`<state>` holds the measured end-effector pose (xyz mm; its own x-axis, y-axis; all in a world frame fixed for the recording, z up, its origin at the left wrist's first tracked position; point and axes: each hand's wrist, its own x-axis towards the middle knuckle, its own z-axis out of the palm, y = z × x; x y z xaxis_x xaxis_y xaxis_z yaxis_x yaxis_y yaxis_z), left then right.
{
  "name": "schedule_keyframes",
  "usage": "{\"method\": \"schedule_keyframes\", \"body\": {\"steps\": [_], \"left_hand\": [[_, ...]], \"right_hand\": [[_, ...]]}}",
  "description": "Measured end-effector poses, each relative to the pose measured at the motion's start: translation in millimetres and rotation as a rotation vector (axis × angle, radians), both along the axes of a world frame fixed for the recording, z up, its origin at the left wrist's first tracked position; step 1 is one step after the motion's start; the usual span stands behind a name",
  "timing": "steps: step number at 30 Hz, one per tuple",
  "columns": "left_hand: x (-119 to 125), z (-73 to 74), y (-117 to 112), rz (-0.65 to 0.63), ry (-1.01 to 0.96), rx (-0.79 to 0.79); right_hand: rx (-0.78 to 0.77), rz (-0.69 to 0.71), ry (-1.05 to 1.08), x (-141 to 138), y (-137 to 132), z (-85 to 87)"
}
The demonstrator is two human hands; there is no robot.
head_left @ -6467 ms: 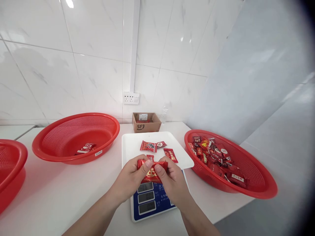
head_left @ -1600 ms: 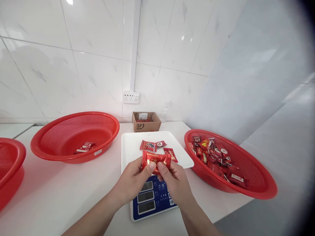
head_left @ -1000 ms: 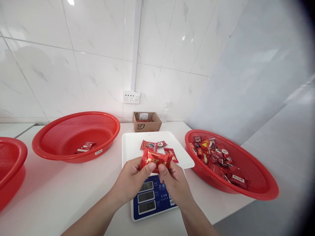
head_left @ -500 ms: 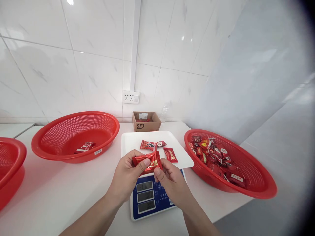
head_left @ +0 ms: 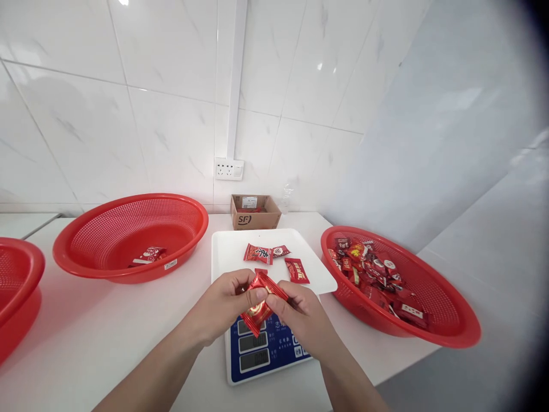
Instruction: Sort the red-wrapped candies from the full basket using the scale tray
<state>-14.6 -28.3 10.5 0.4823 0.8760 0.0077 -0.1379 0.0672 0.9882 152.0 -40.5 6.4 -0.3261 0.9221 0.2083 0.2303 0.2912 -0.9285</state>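
Both left hand (head_left: pixel 226 303) and right hand (head_left: pixel 302 313) pinch one red packet (head_left: pixel 259 309), so glossy it might slip onto the scale (head_left: pixel 281 348) beneath them.

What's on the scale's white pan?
On the white pan, three red packets and a red tip show. The left hand, right hand and held packet cover part of the pan's near side; anything there is hidden.
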Motion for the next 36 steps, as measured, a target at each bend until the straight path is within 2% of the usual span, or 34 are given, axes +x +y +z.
{"method": "schedule_keyframes", "body": {"steps": [4,7,9,12,14,16,20,25,30,36], "left_hand": [[5,-0.2,-3,0.145,-0.002,-0.001],[7,-0.1,-3,0.178,-0.018,0.001],[5,-0.3,-2,0.128,-0.022,-0.012],[-1,0.3,2,-0.072,0.007,-0.032],[-5,1.2,4,-0.154,0.022,-0.036],[-6,1.5,6,-0.120,0.006,-0.044],[-3,0.0,6,0.027,-0.046,-0.059],[-1,-3.7,5,-0.045,-0.017,-0.038],[2,-8.5,6,-0.076,0.001,-0.136],[6,-2.5,-2,-0.004,0.013,-0.036]], "right_hand": [[-0.038,0.007,0.110,-4,0,-8.0],[-0.057,0.005,0.105,-5,0,-10.3],[-0.081,-0.021,0.114,-5,-1,-9.8],[-0.122,-0.030,0.142,-4,-1,-9.2],[-0.135,-0.018,0.114,-3,0,-10.3],[-0.114,-0.005,0.053,-4,1,-12.6],[-0.066,0.032,0.004,-5,2,-15.6],[-0.091,0.020,0.029,-2,-1,-9.0],[-0.108,0.091,-0.013,1,-4,-9.6],[-0.060,0.103,0.044,-1,-5,-14.8]]}}
